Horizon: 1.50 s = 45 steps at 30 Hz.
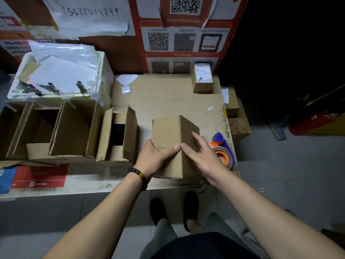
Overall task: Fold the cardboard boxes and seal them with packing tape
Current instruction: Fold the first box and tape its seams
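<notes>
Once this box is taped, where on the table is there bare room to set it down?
Bare tabletop lies beyond the box, between the white paper scrap and the small labelled box. The left is crowded with open cartons; the tape dispenser fills the right edge.

Plain brown cardboard box (pixel 169 133); orange tape roll (pixel 223 156) in blue-and-orange dispenser (pixel 221 140); dark-beaded bracelet (pixel 140 177) with one amber bead; red poster (pixel 184 34) bearing black-and-white QR codes, far.
</notes>
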{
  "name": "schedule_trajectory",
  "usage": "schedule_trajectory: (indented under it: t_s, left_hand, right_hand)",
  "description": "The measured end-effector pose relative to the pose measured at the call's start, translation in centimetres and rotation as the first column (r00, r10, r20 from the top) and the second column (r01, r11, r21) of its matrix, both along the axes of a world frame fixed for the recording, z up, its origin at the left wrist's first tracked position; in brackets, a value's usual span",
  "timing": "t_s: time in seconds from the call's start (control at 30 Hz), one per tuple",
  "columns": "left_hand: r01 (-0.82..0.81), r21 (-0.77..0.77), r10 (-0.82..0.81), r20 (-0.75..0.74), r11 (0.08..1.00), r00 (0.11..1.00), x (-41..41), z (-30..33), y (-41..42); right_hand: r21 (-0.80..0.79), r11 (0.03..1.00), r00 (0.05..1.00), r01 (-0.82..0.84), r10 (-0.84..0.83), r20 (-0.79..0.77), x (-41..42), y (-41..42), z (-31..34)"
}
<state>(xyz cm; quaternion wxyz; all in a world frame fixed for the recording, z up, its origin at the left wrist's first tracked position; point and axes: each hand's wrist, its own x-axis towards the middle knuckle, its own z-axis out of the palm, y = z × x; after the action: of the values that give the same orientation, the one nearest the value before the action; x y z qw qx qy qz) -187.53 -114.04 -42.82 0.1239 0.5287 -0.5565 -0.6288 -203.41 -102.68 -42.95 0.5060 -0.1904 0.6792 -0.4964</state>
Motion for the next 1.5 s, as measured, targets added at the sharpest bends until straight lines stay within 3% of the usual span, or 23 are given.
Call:
schedule_trajectory:
  t_s: [0.17, 0.33, 0.47, 0.57, 0.77, 1.1, 1.2, 1.37, 1.5]
  left_hand:
    - [-0.046, -0.017, 0.047, 0.043, 0.999, 0.998, 0.8, 0.1, -0.3]
    - [0.02, -0.097, -0.01, 0.103, 0.995, 0.995, 0.8, 1.2, 0.1]
    - [0.05, -0.194, -0.018, 0.165, 0.98, 0.986, 0.1, 1.8, 0.6]
    - [0.097, -0.25, -0.056, 0.167, 0.963, 0.984, -0.1, 1.3, 0.9]
    - [0.234, -0.329, -0.193, 0.155, 0.915, 0.969, 0.6, -0.1, 1.5]
    - [0.204, -0.37, -0.166, 0.131, 0.906, 0.977, 0.0, -0.1, 1.7]
    - [0.198, -0.392, -0.166, 0.115, 0.899, 0.979, 0.3, -0.1, 2.0]
    - [0.192, -0.391, -0.159, 0.115, 0.9, 0.98, 0.6, 0.1, 1.8]
    - [0.197, -0.392, -0.173, 0.096, 0.899, 0.98, 0.7, -0.4, 1.7]
  right_hand:
    - [0.069, 0.997, 0.995, -0.042, 0.048, -0.089, 0.3, -0.3, 0.0]
    - [0.073, 0.997, 0.994, -0.011, 0.003, 0.107, -0.2, 0.2, 0.7]
    - [0.133, 0.984, 0.97, -0.115, 0.141, -0.2, -0.4, -0.2, 1.3]
    - [0.152, 0.961, 0.928, -0.229, 0.263, -0.265, -0.8, -0.8, 1.6]
    - [0.209, 0.933, 0.955, -0.292, 0.297, 0.009, -3.3, -1.7, 1.3]
    - [0.241, 0.916, 0.943, -0.32, 0.334, -0.018, -4.1, -3.2, 2.9]
    - [0.196, 0.95, 0.965, -0.244, 0.257, -0.043, -3.6, -3.5, 2.5]
    - [0.181, 0.963, 0.98, -0.198, 0.191, 0.056, -3.5, -4.2, 2.3]
    - [0.217, 0.957, 0.976, -0.191, 0.209, -0.06, -3.7, -5.1, 2.1]
